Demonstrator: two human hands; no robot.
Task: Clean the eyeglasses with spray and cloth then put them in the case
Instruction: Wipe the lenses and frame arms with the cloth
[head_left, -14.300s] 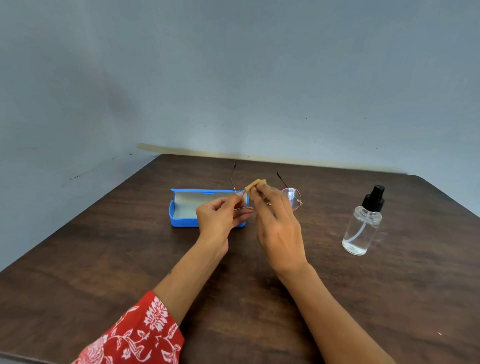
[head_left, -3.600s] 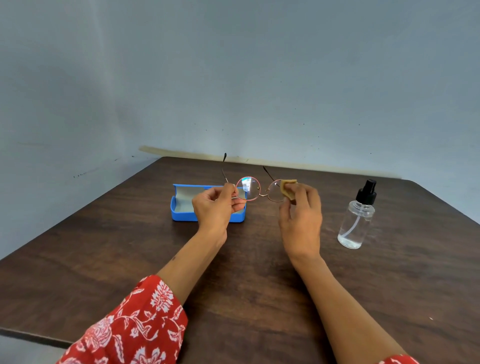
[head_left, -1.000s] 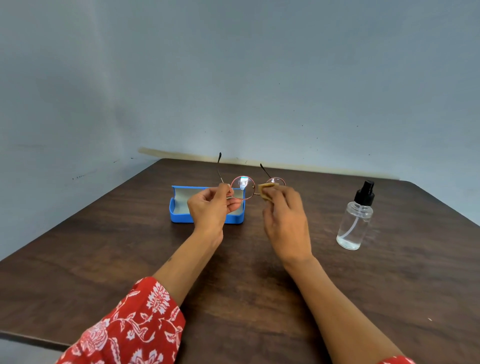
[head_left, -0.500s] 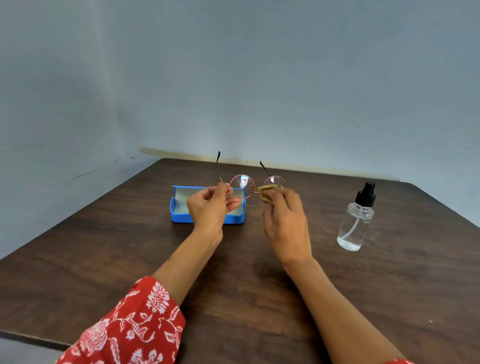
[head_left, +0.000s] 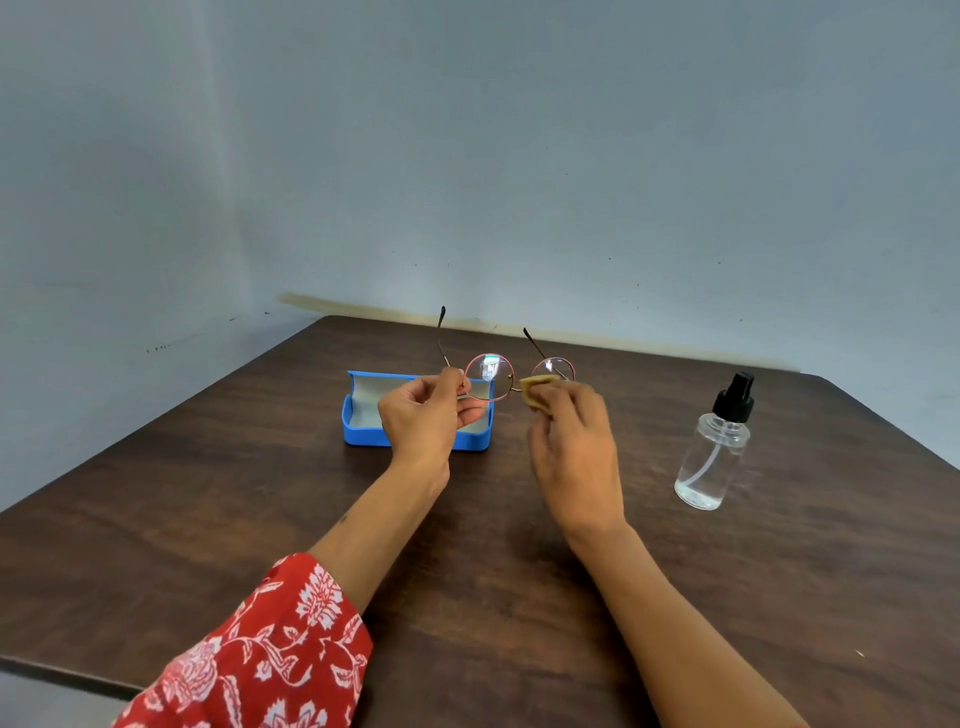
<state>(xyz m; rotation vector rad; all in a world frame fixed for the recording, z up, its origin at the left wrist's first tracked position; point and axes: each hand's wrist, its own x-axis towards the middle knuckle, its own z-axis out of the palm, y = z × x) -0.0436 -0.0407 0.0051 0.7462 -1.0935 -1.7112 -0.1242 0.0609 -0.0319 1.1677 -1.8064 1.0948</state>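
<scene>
Round thin-rimmed eyeglasses (head_left: 489, 376) hang in the air above the table, temples pointing away from me. My left hand (head_left: 423, 418) pinches the frame at its left hinge. My right hand (head_left: 571, 441) presses a small tan cloth (head_left: 537, 391) against the right lens, which the cloth partly hides. An open blue case (head_left: 363, 431) with a pale lining lies on the table just behind my left hand. A clear spray bottle (head_left: 714, 452) with a black nozzle stands upright to the right, apart from both hands.
The dark wooden table (head_left: 260, 519) meets a pale blue wall at the back and on the left. Its front left edge shows near my red patterned sleeve (head_left: 260, 649).
The cloth has slid a little over the right lens, and the glasses stay held in about the same place. The case and bottle have not moved.
</scene>
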